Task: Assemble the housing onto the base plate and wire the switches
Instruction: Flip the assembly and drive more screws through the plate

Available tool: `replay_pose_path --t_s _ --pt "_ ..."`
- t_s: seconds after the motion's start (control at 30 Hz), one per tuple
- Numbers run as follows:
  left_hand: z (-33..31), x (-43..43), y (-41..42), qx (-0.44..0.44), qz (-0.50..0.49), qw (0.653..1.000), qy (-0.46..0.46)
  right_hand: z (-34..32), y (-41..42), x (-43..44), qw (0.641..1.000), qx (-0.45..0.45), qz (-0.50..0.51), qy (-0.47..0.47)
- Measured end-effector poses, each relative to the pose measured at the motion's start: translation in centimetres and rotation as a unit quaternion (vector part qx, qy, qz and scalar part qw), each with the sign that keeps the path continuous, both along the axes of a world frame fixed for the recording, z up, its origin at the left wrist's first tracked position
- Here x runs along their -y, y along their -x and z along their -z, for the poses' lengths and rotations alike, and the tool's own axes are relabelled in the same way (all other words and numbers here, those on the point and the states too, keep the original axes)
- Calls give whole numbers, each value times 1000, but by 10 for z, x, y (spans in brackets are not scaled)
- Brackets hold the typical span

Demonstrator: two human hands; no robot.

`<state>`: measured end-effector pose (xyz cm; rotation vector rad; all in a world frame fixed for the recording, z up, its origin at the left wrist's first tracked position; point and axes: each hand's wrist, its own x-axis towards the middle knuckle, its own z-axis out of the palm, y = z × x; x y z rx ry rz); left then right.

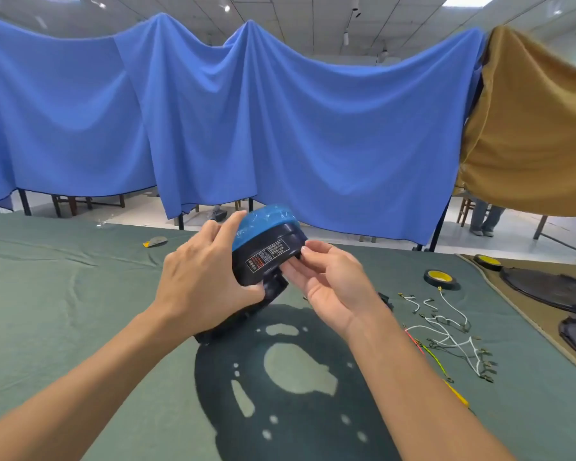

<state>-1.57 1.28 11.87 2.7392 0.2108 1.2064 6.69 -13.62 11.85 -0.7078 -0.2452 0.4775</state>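
Blue drapes (246,111) are hanging behind a green-clothed tabletop (64,294) where a person is holding a housing up with both hands.

Flat on the cloth, a black base plate (280,410) with cut-outs is lying nearest the person, and the black housing (266,261), capped in blue film, is being held tilted just above its far edge. Left hand (200,277) is gripping its left side, fingers (226,227) curled over the cap; right hand (333,281) is pinching its right edge. Loose wires (446,331) are lying to the right, near a tape roll (439,278).
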Motion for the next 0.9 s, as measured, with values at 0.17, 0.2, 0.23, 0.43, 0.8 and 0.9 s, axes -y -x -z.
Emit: replay_pose_path --t_s 0.17,0.2,0.23,0.43,0.8,0.9 --pt "-31 3 5 17 36 985 168 -20 6 10 988 119 55 86" --pt "-36 4 7 16 52 978 201 -20 8 10 980 146 78 110" --pt "-40 4 9 14 68 970 234 -20 10 11 974 164 95 121" --pt "-50 5 8 -18 131 901 414 -18 27 12 947 258 147 122" --pt "-25 -21 10 -225 148 723 636 -3 39 -7 802 460 241 296" --pt "-21 -27 11 -235 169 704 648 -1 36 -15 794 465 244 306"
